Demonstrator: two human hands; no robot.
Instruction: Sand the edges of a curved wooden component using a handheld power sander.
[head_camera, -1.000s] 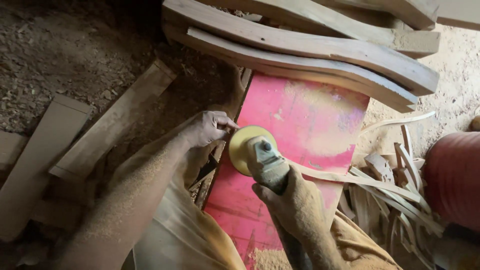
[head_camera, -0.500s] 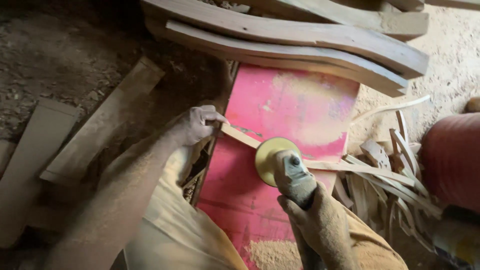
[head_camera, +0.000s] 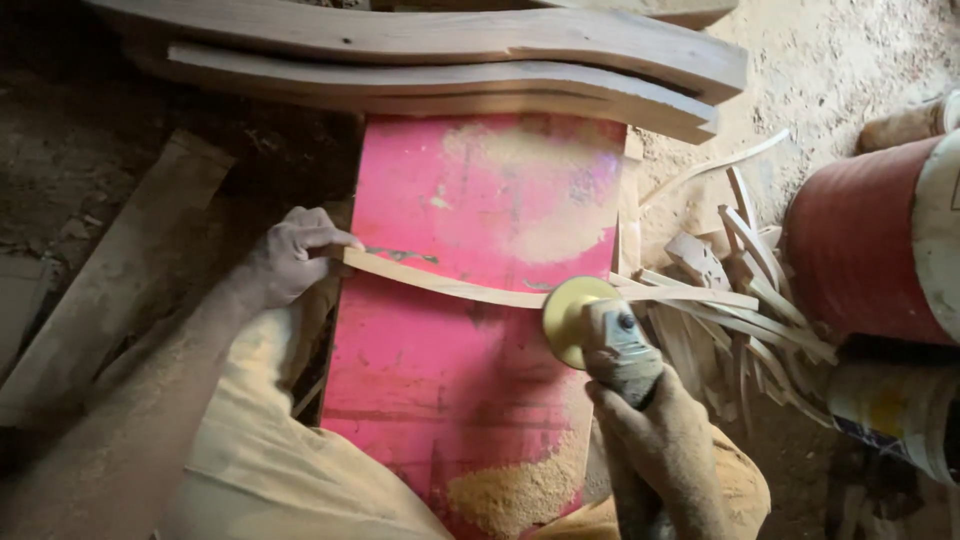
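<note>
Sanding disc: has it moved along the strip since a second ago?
Yes. The yellow sanding disc has run rightward along the thin wooden strip, from beside the left hand at the red board's left edge to near its right edge.

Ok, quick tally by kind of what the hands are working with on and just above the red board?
Thin curved wooden strip, pinched by the left hand: 1
Handheld sander with round yellow disc, gripped by the right hand: 1
Flat red painted board: 1
Thick curved wooden planks stacked at its far end: 2 clearly visible
Sawdust pile: 1
Total: 6
</note>
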